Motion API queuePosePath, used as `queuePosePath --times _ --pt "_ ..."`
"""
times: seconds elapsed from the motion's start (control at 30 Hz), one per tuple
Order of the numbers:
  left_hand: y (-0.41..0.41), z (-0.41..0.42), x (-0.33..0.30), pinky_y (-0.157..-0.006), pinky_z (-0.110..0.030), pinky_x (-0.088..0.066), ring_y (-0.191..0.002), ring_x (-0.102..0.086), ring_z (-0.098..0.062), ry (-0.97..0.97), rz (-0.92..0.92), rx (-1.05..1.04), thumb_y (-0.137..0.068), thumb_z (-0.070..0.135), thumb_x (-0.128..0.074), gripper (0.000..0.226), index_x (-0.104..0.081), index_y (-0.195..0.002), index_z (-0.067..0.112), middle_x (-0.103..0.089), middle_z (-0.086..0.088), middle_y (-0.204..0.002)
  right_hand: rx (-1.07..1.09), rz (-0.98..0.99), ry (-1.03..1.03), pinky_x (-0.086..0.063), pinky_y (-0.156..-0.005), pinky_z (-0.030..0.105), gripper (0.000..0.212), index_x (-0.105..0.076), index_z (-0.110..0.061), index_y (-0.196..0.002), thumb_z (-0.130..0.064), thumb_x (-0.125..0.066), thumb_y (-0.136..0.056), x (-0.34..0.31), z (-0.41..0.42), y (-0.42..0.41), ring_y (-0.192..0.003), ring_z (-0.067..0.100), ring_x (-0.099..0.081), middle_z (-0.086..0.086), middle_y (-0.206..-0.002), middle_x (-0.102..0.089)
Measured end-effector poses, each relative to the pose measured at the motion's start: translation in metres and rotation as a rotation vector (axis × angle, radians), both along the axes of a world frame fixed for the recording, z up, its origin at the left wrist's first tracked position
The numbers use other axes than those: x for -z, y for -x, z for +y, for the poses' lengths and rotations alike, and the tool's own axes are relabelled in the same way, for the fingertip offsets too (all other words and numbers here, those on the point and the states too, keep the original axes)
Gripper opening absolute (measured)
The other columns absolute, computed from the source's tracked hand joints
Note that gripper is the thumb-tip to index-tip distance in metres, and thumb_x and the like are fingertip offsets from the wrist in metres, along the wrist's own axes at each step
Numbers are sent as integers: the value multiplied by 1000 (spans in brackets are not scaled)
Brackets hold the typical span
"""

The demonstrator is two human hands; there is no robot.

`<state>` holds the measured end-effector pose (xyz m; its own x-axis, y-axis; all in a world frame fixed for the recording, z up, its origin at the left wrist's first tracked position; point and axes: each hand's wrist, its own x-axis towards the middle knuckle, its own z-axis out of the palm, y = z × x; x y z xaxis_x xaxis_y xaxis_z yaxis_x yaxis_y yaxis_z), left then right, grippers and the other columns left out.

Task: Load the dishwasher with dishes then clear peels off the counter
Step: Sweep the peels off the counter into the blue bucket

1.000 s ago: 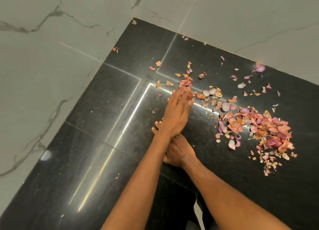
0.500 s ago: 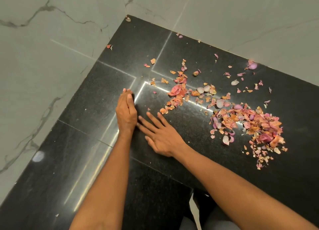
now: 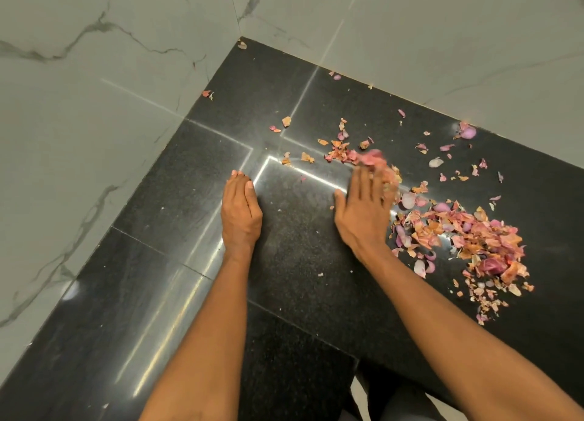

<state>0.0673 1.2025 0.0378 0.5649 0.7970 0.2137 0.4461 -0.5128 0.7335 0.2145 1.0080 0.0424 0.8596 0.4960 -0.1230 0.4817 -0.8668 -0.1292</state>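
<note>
Pink and orange onion peels lie scattered over the black granite counter [image 3: 158,294]. The biggest heap of peels [image 3: 467,234] sits at the right. A smaller cluster of peels [image 3: 354,155] lies near the middle, blurred just beyond my right fingertips. My right hand [image 3: 363,212] lies flat on the counter with straight fingers, its fingertips touching that cluster. My left hand [image 3: 240,212] rests on the counter on its edge, fingers straight and together, well left of the peels and holding nothing.
Grey marble-look wall tiles [image 3: 110,104] close the counter's corner at left and back. Single stray peels lie along the back wall [image 3: 467,131] and in the corner [image 3: 242,44]. The counter's front edge drops off by my body [image 3: 357,367].
My left hand drew back from the peels to the left and stayed there. My right hand slid right and forward from near the left hand into the middle cluster of peels.
</note>
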Motion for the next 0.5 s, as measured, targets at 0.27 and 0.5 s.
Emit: queuePosePath --times 0.27,0.5 --pt "0 -1 2 -122 -30 -26 -138 -39 -7 -16 43 -9 -109 16 -38 32 -60 -127 3 -60 -14 -135 -457 79 -160 2 -127 56 61 -11 -17 -164 -43 -22 -111 -8 47 58 -158 24 12 3 -172 5" --pt "-2 3 4 -121 -39 -30 -143 -41 -19 -12 49 6 -109 14 -35 36 -57 -135 1 -57 -14 -141 -766 21 -14 -1 -125 58 67 -7 -20 -165 -51 -15 -106 9 119 36 -159 25 5 -1 -173 -2"
